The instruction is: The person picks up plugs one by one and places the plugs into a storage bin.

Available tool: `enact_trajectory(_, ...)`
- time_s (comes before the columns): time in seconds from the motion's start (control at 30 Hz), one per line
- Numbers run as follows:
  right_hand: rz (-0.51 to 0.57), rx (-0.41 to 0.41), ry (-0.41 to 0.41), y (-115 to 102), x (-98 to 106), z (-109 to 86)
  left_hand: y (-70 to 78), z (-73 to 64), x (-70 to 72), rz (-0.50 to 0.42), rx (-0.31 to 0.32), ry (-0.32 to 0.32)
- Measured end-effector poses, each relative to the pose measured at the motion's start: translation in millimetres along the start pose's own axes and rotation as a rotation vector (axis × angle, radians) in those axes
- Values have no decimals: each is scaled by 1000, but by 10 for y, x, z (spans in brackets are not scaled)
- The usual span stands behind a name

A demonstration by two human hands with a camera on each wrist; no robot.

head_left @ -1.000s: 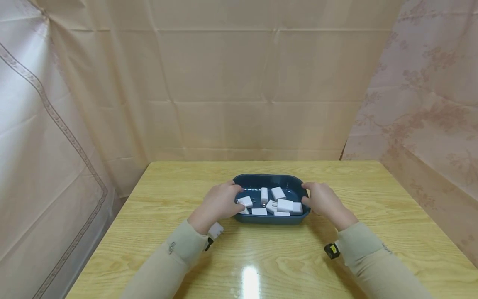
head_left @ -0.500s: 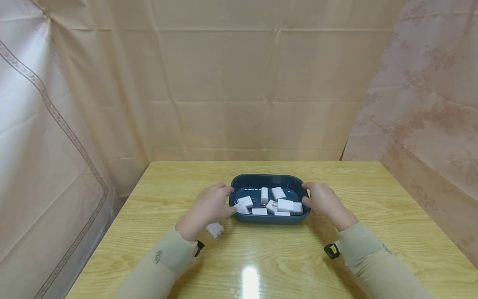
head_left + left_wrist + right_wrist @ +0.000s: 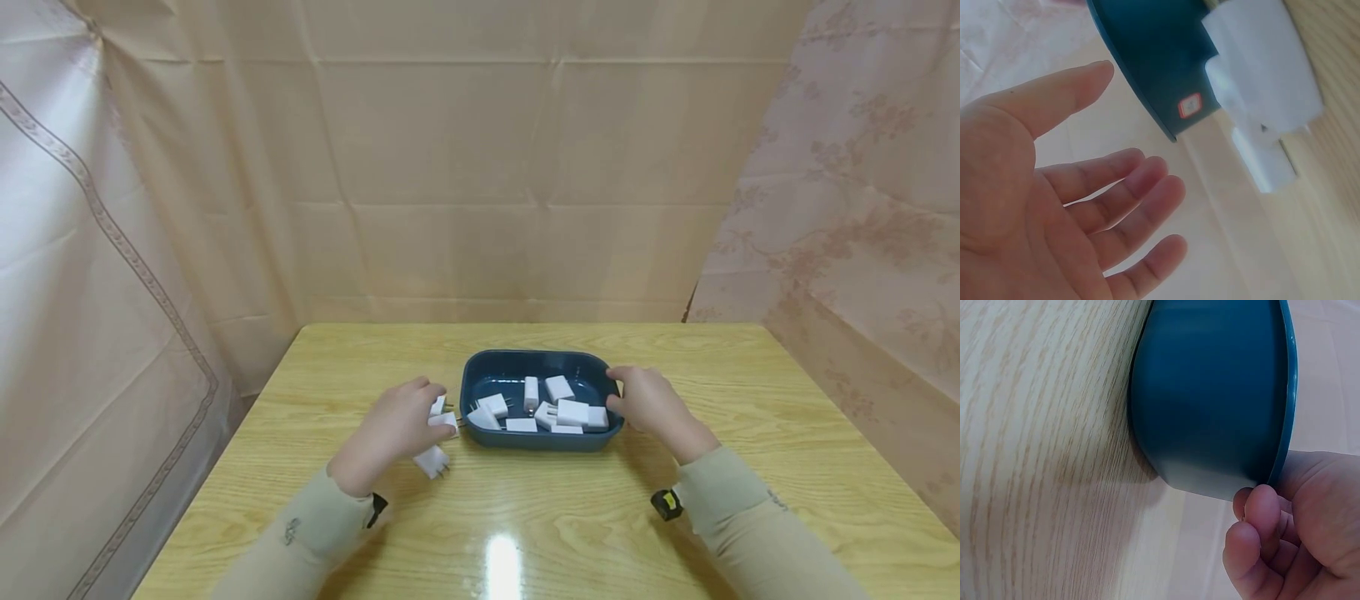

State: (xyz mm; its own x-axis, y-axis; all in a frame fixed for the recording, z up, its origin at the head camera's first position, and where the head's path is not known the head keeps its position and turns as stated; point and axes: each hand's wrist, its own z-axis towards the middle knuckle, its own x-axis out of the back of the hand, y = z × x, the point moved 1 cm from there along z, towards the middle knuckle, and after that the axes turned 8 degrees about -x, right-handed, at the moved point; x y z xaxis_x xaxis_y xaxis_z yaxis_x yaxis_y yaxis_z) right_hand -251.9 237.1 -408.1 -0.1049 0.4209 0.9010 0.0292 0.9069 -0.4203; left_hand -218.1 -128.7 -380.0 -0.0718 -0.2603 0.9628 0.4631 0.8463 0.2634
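A dark blue oval basin [image 3: 517, 443] sits on the table with several white charger plugs [image 3: 572, 412] inside. My right hand [image 3: 652, 408] grips its right end; in the right wrist view the curled fingers [image 3: 1262, 509] press against the basin wall [image 3: 1210, 394] near the rim. Left of the basin, my left hand [image 3: 397, 421] hovers with fingers spread and loosely bent, holding nothing in the left wrist view. Close by its fingers on the table lie a white charger plug [image 3: 446, 423], another partly hidden behind the fingers, and a third charger plug [image 3: 432, 461] nearer me.
The wood-grain table [image 3: 570, 517] spreads around the basin. Beige cloth [image 3: 480, 167] hangs behind it, with patterned cloth [image 3: 862, 208] on the right and a pale curtain [image 3: 90, 292] on the left. A small label [image 3: 1190, 105] marks the basin's outer end.
My left hand has drawn back leftward off the basin's left end, uncovering that rim and the charger plugs beside it. My right hand and the basin have stayed in place.
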Motion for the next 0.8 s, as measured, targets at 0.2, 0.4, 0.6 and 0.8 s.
enact_trajectory(0.2, -4, 5, 2, -10, -4, 10, -139, -83, -4, 10, 6, 8)
enact_trajectory(0.4, -11, -3, 0, -18, 7, 11, -240, -132, -34, 25, 16, 13)
enact_trajectory(0.6, -10, 3, 6, -14, 14, 4, -242, -121, -73, -19, 10, -15)
enact_trajectory(0.8, -9, 20, 15, -9, 2, -7, -217, -123, -139, -77, 9, -85)
